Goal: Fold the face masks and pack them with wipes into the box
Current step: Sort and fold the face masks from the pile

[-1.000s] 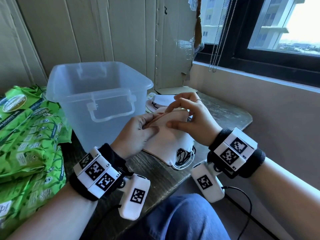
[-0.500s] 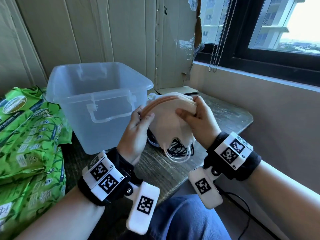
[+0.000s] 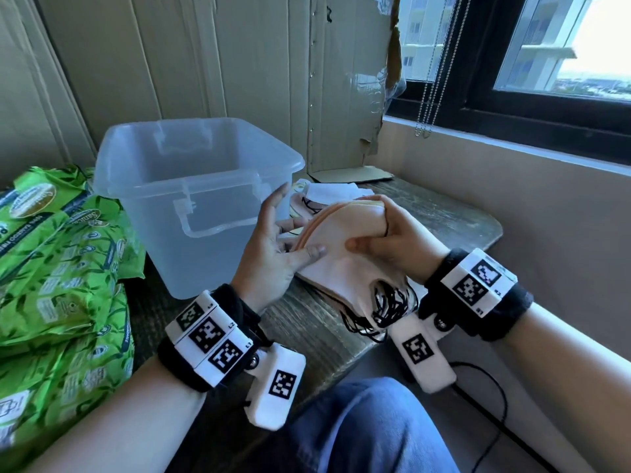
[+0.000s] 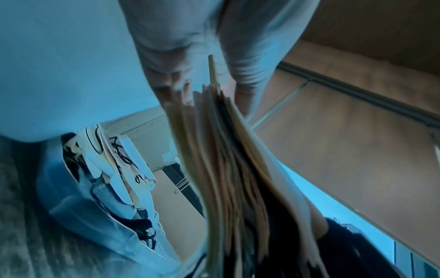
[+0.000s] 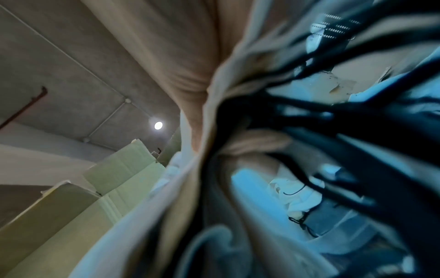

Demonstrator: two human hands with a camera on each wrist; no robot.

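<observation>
At the upper right of your head view sits a dark-framed window (image 3: 532, 107), with a beaded metal blind chain (image 3: 431, 97) hanging before its left edge. A torn beige cardboard sheet (image 3: 345, 97) stands at upper centre. Along the bottom you see a blue denim knee (image 3: 368, 428), and a thin black cable (image 3: 491, 404) curls at its right.

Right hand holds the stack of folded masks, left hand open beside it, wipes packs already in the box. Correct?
Not quite. In the head view the clear box has no wipes in it; the green wipes packs lie on the table to its left. The rest holds: the right hand grips the stack of folded masks, and the left hand is open beside it, its thumb touching the stack.
</observation>
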